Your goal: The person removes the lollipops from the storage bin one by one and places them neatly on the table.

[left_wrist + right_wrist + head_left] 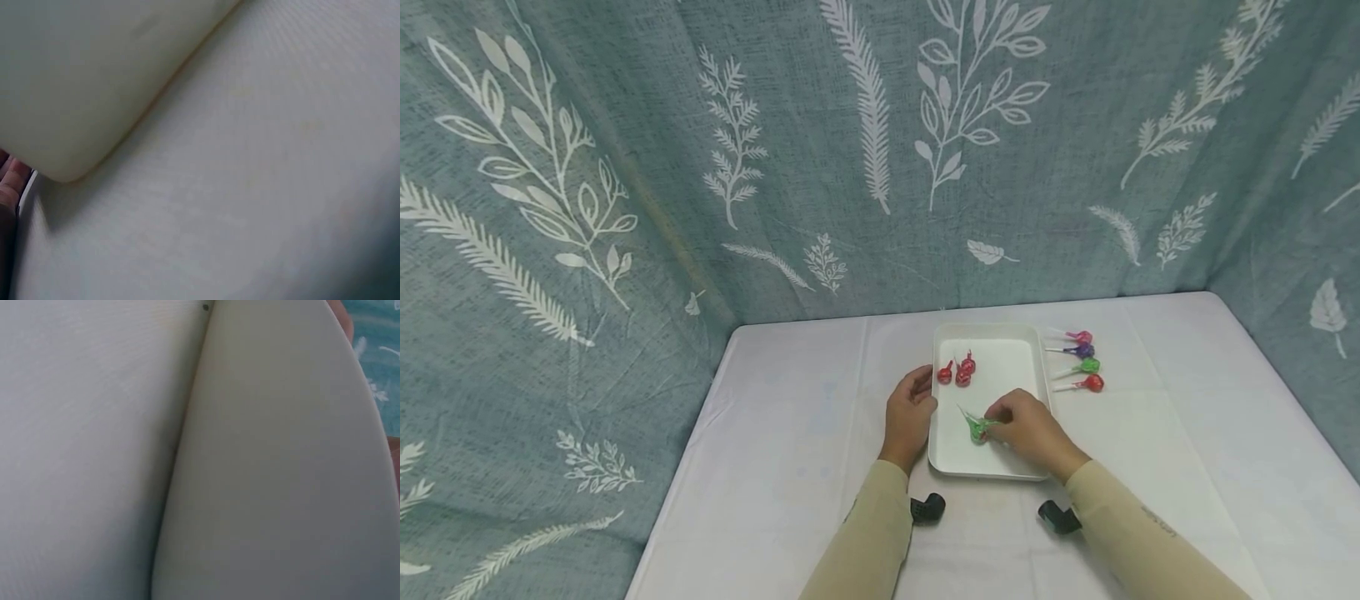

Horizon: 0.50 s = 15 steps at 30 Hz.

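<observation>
Beside the left edge of a white tray (pixel 981 469), my left hand (pixel 910 412) rests with loosely bent fingers and its thumb at the rim. My right hand (pixel 1033 429), over the tray, pinches a green-wrapped lollipop (pixel 977 429) with thumb and fingers. Part of that lollipop is hidden behind the fingertips. Farther back in the tray, several red-wrapped lollipops (pixel 962 377) sit close together toward the left. The left wrist view shows the tray's outer wall (pixel 94 81) and some fingers (pixel 14 181) at the left border.
To the right of the tray, a column of lollipops lies on the white-covered table (pixel 1157 467): pink (pixel 1081 337), purple (pixel 1084 351), green (pixel 1088 365) and red (pixel 1093 382). Black wrist devices (pixel 928 508) show under the sleeves. A patterned curtain (pixel 865 167) hangs behind.
</observation>
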Tool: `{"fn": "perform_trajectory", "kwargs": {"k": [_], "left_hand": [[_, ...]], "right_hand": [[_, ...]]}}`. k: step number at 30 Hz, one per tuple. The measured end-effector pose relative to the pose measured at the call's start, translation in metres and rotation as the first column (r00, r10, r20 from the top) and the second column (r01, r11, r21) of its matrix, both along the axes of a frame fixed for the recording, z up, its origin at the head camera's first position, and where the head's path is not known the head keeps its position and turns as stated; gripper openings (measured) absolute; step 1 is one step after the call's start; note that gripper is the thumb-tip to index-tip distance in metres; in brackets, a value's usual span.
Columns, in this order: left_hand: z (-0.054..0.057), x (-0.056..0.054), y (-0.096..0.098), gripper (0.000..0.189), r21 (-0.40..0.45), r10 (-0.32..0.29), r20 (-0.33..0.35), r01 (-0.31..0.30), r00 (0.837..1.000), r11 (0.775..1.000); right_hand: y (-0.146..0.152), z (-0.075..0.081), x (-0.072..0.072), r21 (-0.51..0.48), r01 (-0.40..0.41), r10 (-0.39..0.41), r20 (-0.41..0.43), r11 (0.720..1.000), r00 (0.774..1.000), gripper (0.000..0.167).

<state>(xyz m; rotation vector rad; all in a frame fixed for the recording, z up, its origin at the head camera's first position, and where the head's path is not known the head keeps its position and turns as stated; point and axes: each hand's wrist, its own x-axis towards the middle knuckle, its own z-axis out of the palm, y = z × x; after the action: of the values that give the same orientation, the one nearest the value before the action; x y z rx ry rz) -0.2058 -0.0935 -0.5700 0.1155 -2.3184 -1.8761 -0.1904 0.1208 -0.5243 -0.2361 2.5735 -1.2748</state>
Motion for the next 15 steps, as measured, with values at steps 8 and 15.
{"fn": "perform_trajectory", "kwargs": {"k": [8, 15], "left_hand": [[0.0, -0.0002, -0.0001, 0.057, 0.002, -0.002, -0.007, 0.002, 1.0, 1.0], [-0.0003, -0.0015, 0.0004, 0.057, 0.007, 0.0, -0.01, 0.0, 1.0, 1.0]], "right_hand": [[-0.0019, -0.0031, 0.001, 0.049, -0.012, 0.015, -0.054, 0.999, 0.998, 0.017], [-0.0023, -0.0042, 0.0012, 0.082, -0.044, 0.055, -0.132, 0.996, 0.99, 0.013]]}}
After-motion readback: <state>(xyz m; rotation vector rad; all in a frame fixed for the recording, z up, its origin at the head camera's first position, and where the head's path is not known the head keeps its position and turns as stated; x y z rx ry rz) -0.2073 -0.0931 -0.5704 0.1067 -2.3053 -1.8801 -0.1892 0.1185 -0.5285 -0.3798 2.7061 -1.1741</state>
